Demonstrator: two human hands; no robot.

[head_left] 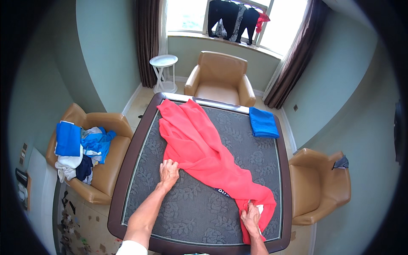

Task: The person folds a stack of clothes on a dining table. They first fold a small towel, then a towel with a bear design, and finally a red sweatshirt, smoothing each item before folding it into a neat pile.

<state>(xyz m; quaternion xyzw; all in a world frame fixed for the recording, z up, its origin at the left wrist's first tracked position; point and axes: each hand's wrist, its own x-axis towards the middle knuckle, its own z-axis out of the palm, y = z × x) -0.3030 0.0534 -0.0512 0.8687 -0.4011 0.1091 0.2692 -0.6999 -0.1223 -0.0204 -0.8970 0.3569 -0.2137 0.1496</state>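
A long red garment [199,146] of soft sweatshirt-like cloth lies slantwise over the dark patterned tabletop [191,212]. Two narrow ends point to the far left, and a dark patch with white lettering shows on its near edge; I cannot tell if it is a top or trousers. My left hand [169,171] has its fingers closed on the near left edge of the cloth. Towards the near right corner, my right hand [251,216] grips the bunched end, beside a small white patch [260,208]. Its fingertips are partly hidden in the folds.
A folded blue cloth [264,123] lies at the table's far right corner. Tan armchairs stand left [108,170], beyond [221,70] and right [310,187]; the left one holds piled clothes [91,146]. A white side table [163,61] is by the window, where dark clothes [229,19] hang.
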